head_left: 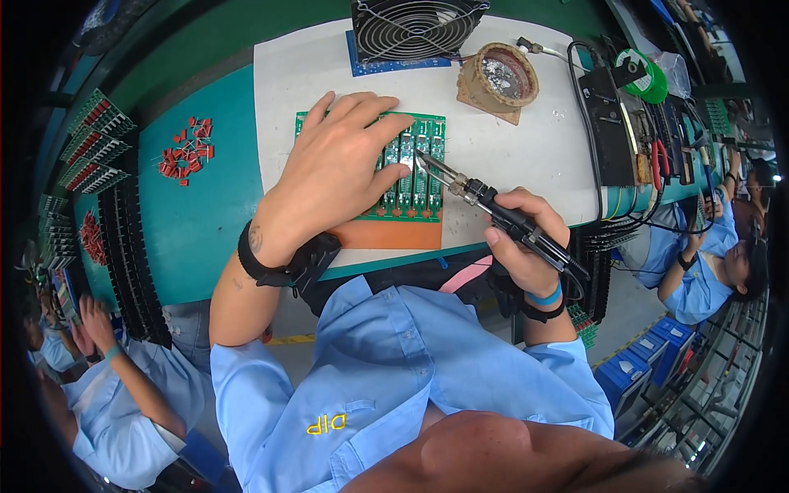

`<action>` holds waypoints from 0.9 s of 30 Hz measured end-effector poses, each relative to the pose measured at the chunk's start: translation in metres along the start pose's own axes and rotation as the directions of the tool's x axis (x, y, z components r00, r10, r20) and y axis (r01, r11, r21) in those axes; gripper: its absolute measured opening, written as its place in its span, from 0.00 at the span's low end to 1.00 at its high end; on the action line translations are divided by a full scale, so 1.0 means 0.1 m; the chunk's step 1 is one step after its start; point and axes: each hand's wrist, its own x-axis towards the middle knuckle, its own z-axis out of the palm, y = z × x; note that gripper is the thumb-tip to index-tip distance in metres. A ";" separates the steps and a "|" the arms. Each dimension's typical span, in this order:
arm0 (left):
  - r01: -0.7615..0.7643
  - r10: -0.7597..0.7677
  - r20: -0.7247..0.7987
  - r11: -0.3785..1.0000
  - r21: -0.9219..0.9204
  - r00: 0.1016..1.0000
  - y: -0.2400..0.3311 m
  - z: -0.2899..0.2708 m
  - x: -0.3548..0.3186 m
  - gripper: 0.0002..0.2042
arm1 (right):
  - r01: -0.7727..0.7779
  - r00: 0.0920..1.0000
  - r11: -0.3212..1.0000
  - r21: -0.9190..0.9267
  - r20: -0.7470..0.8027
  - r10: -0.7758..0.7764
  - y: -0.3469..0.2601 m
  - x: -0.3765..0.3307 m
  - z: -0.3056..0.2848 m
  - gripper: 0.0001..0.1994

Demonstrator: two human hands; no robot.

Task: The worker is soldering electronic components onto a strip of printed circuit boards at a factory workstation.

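A green circuit board panel (420,181), made of several narrow strips side by side, lies on an orange-brown board (394,236) on the white work surface. My left hand (345,156) rests spread over the panel's left part, hiding much of it, fingers stretched out and the thumb reaching toward the middle strips. In my right hand (530,238) is a black soldering iron (509,215) with a metal front end. It slants up to the left, its tip over the strips just right of my left thumb. Whether the tip touches the panel I cannot tell.
A fan (417,31) with a wire guard stands at the back, beside a round pot (499,78). Red components (187,154) lie loose on the green mat (222,238). Black racks (123,246) and stacked boards (99,140) line the left. A cable runs past a green spool (645,76). Co-workers sit both sides.
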 end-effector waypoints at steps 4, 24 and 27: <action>0.024 -0.023 0.013 1.000 -0.011 1.000 -0.01 0.02 -0.01 0.25 | -0.001 1.000 1.000 -0.004 0.010 0.001 0.02 0.03 0.02 0.19; 0.049 -0.050 0.012 0.999 0.021 0.999 -0.01 0.03 -0.02 0.24 | 0.042 0.999 0.996 -0.083 -0.013 -0.043 -0.05 0.00 -0.06 0.20; 0.060 -0.060 0.021 0.998 0.032 0.998 -0.01 0.03 -0.02 0.25 | 0.060 0.984 0.995 -0.086 -0.161 -0.073 0.04 0.01 -0.06 0.21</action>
